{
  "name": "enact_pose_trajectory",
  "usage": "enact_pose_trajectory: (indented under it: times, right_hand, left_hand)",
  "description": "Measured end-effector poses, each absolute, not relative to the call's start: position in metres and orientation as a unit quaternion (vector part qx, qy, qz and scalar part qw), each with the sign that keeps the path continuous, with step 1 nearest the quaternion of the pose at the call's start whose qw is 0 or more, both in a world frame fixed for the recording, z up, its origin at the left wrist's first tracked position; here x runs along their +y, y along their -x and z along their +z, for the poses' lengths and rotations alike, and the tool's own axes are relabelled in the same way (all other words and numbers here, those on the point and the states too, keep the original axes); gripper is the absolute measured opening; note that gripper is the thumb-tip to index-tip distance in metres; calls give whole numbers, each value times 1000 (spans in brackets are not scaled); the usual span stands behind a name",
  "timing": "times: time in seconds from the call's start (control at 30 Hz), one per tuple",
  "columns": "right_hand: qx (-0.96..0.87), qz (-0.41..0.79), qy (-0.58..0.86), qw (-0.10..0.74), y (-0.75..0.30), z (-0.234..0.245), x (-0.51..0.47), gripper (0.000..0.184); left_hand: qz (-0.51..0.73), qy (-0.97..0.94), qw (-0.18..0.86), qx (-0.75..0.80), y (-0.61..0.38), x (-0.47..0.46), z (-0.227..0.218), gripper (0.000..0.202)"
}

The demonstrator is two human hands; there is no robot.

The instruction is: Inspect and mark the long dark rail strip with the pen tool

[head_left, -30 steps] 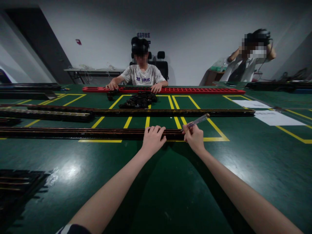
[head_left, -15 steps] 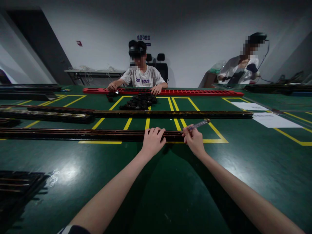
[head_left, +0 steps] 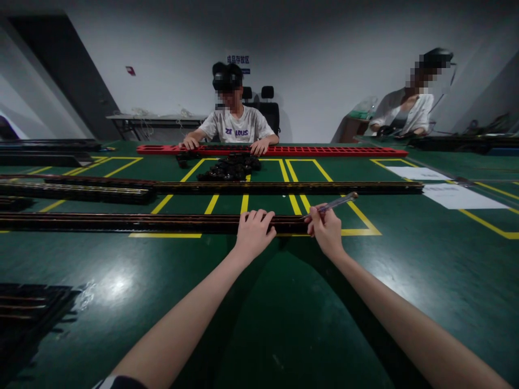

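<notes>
A long black bar with copper-coloured lines (head_left: pixel 162 222) lies crosswise on the green table, running in from the left edge. My left hand (head_left: pixel 255 233) lies over the bar near its right end, with the fingers curled across its top and the thumb on the near side. Pinched in my right hand (head_left: pixel 325 229) is a slim screwdriver-like tool with a clear handle (head_left: pixel 339 202). Its handle slants up to the right, and its thin tip points left onto the end of the bar. The exact contact of the tip is too small to make out.
Beyond lies another long dark bar (head_left: pixel 292 188), with a pile of small black parts (head_left: pixel 231 167) behind it. A co-worker (head_left: pixel 243 121) sits at a red slotted tray (head_left: pixel 324 152); another person (head_left: pixel 405 116) is farther right. White papers (head_left: pixel 462 196) lie right; stacked dark strips (head_left: pixel 36 308), near left.
My right hand and the tool have shifted slightly to the right. My left hand stays on the bar. The person at the far right has changed posture, with the hands lower.
</notes>
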State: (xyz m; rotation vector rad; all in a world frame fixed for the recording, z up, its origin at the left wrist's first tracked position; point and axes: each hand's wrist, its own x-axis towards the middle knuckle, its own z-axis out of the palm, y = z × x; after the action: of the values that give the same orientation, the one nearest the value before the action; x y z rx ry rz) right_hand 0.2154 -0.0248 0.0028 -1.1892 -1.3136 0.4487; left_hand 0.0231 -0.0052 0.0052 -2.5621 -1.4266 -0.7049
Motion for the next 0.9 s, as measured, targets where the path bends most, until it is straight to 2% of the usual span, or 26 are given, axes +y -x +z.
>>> enact_pose_trajectory:
  times: [0.23,0.9]
  right_hand:
    - [-553,173,525,624,-215,3,-25,32]
    - [-574,177,528,600,-216,4,-26,36]
  left_hand:
    - [-233,845,86,-474,-26,-7,5,34]
    - [-237,838,63,-488,-26,-7,5,36]
